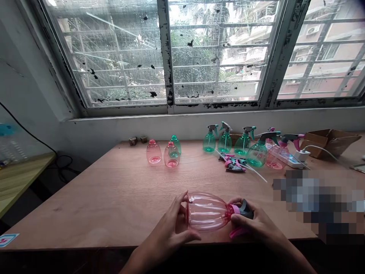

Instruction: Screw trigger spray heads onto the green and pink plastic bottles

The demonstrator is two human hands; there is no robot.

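A pink see-through spray bottle (pixel 207 212) lies on its side near the front edge of the wooden table (pixel 119 198). My left hand (pixel 171 228) grips the bottle's base, thumb on top and fingers under it. My right hand (pixel 253 224) is closed round the grey and pink trigger head (pixel 242 211) at the bottle's neck. The head sits on the neck; how tightly I cannot tell.
Two pink bottles (pixel 154 152) and a green one (pixel 176 144) stand headless at the back. Several bottles with trigger heads (pixel 242 144) stand to their right, beside loose trigger heads (pixel 234 163), a power strip (pixel 296 159) and a cardboard box (pixel 327 140). A blurred patch covers the right front.
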